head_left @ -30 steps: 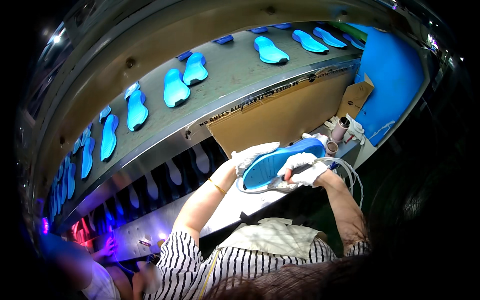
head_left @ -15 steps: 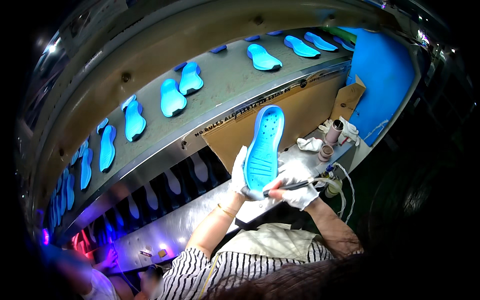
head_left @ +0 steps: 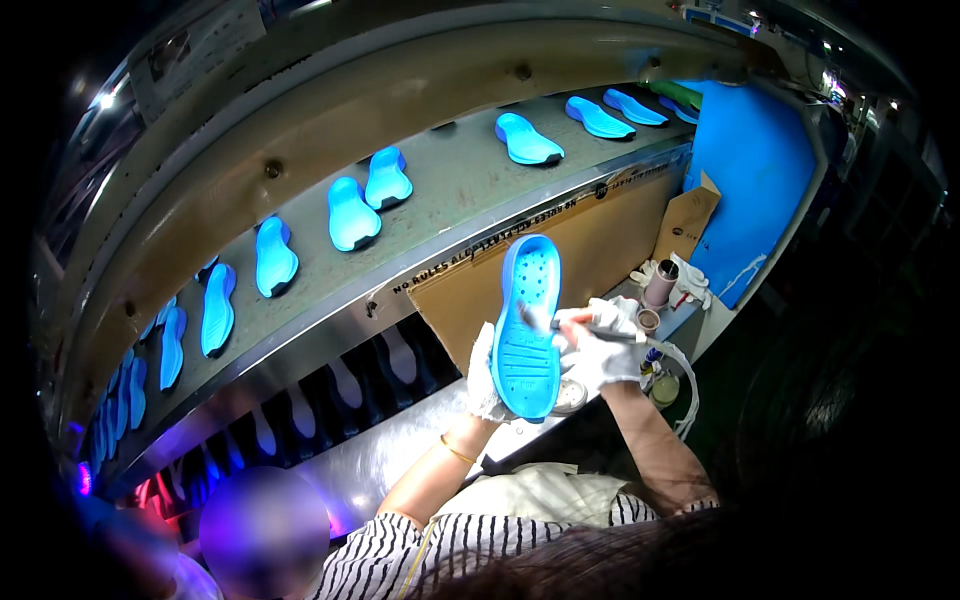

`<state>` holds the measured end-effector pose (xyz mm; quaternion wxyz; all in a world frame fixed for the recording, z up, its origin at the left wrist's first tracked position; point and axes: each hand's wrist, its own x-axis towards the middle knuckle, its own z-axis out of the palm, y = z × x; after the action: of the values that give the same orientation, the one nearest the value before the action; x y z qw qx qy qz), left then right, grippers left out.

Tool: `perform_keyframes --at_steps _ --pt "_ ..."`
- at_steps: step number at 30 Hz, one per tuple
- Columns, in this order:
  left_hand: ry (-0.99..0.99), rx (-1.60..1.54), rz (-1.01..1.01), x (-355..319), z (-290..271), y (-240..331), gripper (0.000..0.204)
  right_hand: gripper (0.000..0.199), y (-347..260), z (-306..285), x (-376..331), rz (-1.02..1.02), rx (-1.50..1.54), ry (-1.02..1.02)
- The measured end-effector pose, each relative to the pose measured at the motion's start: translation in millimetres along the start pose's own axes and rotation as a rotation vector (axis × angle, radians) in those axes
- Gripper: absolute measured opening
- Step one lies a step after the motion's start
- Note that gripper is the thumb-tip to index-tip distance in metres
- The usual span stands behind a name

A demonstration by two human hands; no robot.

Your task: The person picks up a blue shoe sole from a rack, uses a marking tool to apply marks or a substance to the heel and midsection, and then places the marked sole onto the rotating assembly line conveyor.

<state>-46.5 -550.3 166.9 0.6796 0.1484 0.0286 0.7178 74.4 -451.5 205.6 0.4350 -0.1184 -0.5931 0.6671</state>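
My left hand [head_left: 486, 378], in a white glove, is closed around the left edge of a blue shoe sole [head_left: 527, 372]. The sole stands tilted up, its inner side with small holes and ribs toward me. In my right hand [head_left: 606, 350], also gloved, is a brush [head_left: 570, 326] with a dark handle. Its pale bristles touch or hover just over the middle of the sole, slightly blurred. A whitish tube [head_left: 682, 368] runs from near the brush's back end. Under the sole's lower right edge a round pale dish [head_left: 571, 396] partly shows.
Beyond my hands a conveyor belt [head_left: 440, 170] carries several blue soles [head_left: 354, 213]. A cardboard sheet [head_left: 610, 235] leans below its edge. Thread-spool-like cylinders [head_left: 661, 283] and white gloves [head_left: 692, 281] lie at right, near a blue panel [head_left: 755, 190]. Another person [head_left: 265, 535] is at lower left.
The brush has moved from the sole's lower end up to its middle, my right hand rising with it. The sole sits slightly lower in view. Another person's head has come in at lower left.
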Motion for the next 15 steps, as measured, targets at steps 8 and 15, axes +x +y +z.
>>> perform_keyframes --at_steps 8,15 --pt "-0.05 0.209 0.024 -3.0 0.7 10.8 0.073 0.009 -21.0 6.3 12.2 0.025 -0.167 0.129" --pt "0.019 0.035 0.071 3.4 -7.0 26.1 0.063 0.017 2.1 -7.9 19.4 -0.012 -0.13 -0.125"
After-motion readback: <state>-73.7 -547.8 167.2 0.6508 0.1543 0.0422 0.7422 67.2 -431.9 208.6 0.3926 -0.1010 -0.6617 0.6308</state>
